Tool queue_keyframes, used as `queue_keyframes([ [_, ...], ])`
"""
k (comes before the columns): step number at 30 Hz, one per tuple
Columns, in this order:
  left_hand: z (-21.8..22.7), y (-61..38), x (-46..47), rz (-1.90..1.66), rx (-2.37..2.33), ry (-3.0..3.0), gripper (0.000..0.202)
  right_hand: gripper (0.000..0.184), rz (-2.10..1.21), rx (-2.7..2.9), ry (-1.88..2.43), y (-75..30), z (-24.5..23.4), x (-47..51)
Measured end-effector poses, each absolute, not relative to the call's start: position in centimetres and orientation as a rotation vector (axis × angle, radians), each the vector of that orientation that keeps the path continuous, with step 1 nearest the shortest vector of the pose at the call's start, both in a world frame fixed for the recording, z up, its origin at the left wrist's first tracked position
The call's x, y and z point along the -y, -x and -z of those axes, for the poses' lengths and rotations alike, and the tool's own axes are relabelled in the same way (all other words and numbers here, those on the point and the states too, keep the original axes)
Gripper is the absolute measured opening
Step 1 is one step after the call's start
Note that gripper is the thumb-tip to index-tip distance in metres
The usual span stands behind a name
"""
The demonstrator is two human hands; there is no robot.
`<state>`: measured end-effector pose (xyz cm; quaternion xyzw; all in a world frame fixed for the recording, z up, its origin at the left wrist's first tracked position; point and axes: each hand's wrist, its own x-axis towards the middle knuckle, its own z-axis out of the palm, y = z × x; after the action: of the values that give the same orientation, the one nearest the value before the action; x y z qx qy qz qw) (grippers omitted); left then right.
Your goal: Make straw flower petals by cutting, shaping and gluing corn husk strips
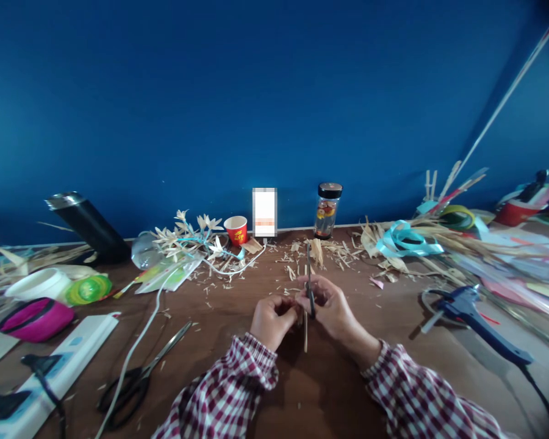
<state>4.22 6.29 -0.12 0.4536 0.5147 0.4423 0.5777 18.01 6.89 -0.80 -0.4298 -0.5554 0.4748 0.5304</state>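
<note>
My right hand [332,308] is closed on a slim pair of scissors [310,300] with a dark handle, seen edge-on, the blade pointing away from me toward the wall. Close beside it, my left hand [274,317] is closed in a pinch on a thin pale strip [305,341] that looks like dried straw or husk. One end of the strip hangs down toward me, below the fingers. The fingertips of both hands nearly meet, and the exact pinch point is partly hidden. Pale cut scraps [343,253] lie on the table beyond my hands.
Black-handled scissors [132,384] and a white power strip [68,360] lie at left. A blue glue gun [478,317] rests at right. Dried-husk flowers [187,235], a red paper cup [236,230], a pixelated white screen [265,212] and a glass bottle [328,210] line the back.
</note>
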Motion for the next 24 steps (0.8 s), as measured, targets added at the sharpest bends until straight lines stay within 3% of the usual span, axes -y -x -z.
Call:
queue_keyframes([
  [8, 0.2, -4.3, -6.4, -0.948, -1.173, -0.913, 0.022, 0.045, -1.362, 1.112, 0.968, -18.1, 0.9, -7.2],
  [24, 1.0, -4.2, -6.6, -0.915, -1.145, -0.802, 0.018, 0.046, -1.336, 1.137, 1.007, -17.9, 0.2, -6.9],
])
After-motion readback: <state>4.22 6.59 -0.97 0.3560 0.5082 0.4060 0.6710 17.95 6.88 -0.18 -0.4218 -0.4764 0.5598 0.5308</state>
